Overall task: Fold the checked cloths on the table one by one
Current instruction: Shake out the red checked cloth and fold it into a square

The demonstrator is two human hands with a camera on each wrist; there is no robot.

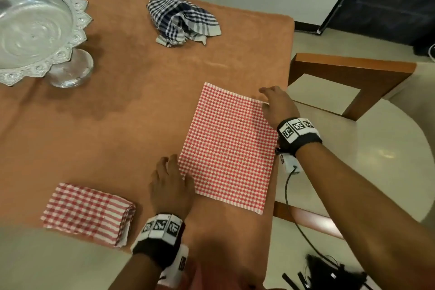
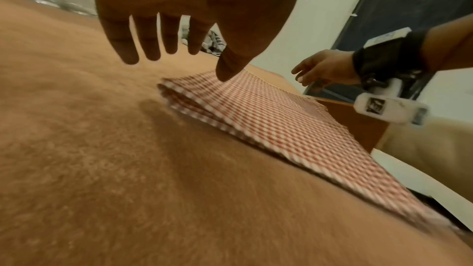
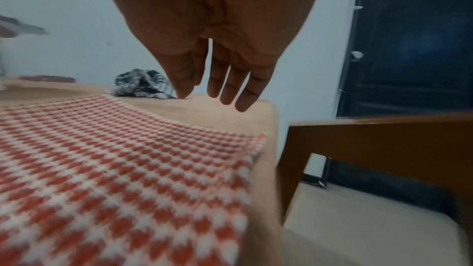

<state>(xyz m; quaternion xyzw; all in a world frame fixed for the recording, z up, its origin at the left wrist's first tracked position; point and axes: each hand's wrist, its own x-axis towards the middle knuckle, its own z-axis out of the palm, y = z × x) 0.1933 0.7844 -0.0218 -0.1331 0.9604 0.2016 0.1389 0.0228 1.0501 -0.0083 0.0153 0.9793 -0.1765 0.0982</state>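
Observation:
A small-checked red and white cloth (image 1: 228, 146) (image 2: 268, 120) (image 3: 115, 159) lies flat in a folded rectangle near the table's right edge. My left hand (image 1: 171, 181) (image 2: 179, 54) hovers at its near left corner, fingers straight, thumb tip over the cloth's edge. At the far right corner my right hand (image 1: 275, 106) (image 3: 217, 92) hangs open with fingers spread, holding nothing. A folded red checked cloth (image 1: 89, 212) sits at the near left. A crumpled blue and white checked cloth (image 1: 183, 19) (image 3: 143, 84) lies at the far side.
An ornate silver pedestal bowl (image 1: 37, 30) stands at the far left on the orange table cover (image 1: 131, 101). A wooden chair (image 1: 348, 82) with a cream seat is close against the table's right edge. A black cable (image 1: 289, 195) hangs from my right wrist.

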